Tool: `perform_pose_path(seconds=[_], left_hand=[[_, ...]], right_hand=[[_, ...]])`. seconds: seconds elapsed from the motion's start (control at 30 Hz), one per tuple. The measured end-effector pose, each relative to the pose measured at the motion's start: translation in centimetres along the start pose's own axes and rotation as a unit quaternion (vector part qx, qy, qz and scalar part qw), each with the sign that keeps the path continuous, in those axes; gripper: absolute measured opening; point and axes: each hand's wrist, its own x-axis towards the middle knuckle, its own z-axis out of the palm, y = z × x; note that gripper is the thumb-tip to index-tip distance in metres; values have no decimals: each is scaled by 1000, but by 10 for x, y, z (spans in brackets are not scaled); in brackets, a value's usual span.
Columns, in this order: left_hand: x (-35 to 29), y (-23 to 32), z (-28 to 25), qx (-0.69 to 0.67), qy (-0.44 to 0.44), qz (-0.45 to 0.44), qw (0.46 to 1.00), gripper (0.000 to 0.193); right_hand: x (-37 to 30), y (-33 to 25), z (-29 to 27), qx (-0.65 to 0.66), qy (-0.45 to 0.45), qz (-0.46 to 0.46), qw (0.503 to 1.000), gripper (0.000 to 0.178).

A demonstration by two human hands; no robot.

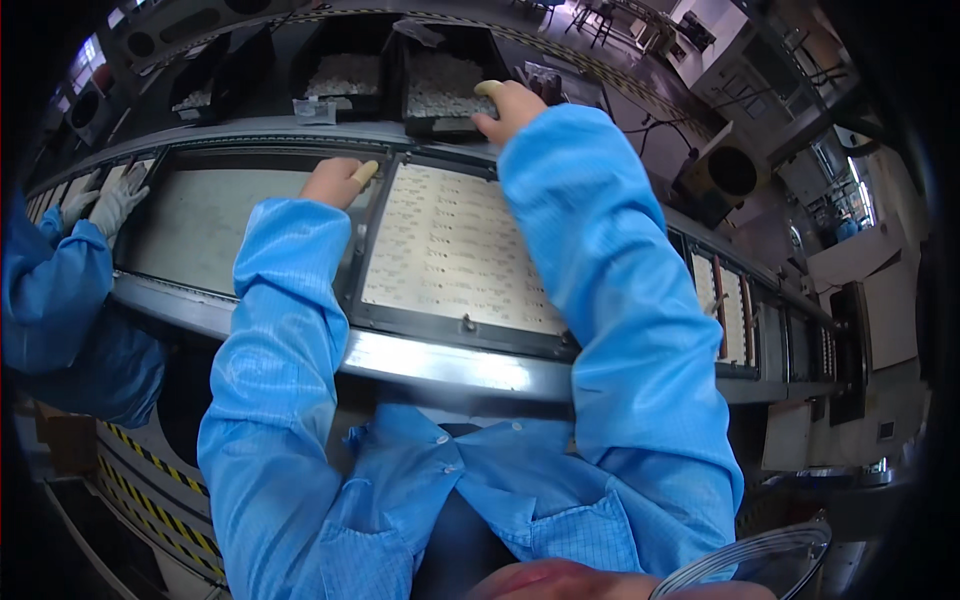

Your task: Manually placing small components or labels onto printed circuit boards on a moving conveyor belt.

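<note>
My right hand (514,108) reaches to the right rim of a black bin (425,127) that holds many small pale pieces (447,82). Its thumb and a finger in a yellow finger cot are spread apart, and I see nothing held between them. My left hand (335,183) is over the dark frame to the left of a white panel (455,245). Its fingers look curled in, with one yellow-capped finger pointing right; whatever they may hold is too small to make out. Rows of small dark marks cover the panel, which lies flat in a dark frame.
A metal rail (440,362) runs along the line's near edge. On the left, a grey plate (195,225) lies in another frame, beside a co-worker's gloved hands (120,203). Further black bins (345,85) stand behind. More framed panels (735,310) continue to the right.
</note>
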Motion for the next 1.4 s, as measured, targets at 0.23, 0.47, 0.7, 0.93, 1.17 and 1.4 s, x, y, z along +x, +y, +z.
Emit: perform_pose_path(seconds=[0.23, 0.47, 0.7, 0.93, 1.17, 1.4], left_hand=[[17, -25, 14, -9, -99, -135, 986, 62], [-5, 34, 11, -47, -125, -77, 988, 58], [-10, 28, 15, -94, -164, -35, 981, 49], [-8, 16, 13, -77, -132, -12, 988, 47], [0, 23, 8, -61, -99, 4, 993, 53], [-4, 33, 18, -77, -110, -27, 991, 45]], right_hand=[[92, 21, 89, -225, -124, -43, 966, 37], [115, 45, 104, -83, -171, 47, 981, 58], [103, 27, 89, -44, -91, -29, 994, 38], [92, -3, 56, -93, -80, -26, 992, 35], [63, 2, 5, -74, -81, -40, 993, 29], [-104, -5, 12, -69, -265, -10, 962, 28]])
